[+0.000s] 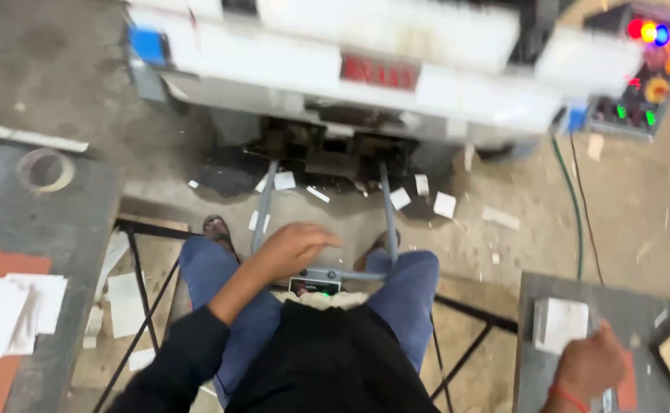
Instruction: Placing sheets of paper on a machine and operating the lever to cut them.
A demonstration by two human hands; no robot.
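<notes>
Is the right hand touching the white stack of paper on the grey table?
Cannot tell. In the head view, the right hand sits at the lower right corner of the white paper stack on the grey table, but motion blur hides any contact or gap.

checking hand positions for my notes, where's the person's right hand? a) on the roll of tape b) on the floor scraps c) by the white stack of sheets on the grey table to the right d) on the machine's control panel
c: the right hand rests on the grey table against the white stack of sheets, far from the lit control panel; whether its grip is closed is unclear.
</notes>
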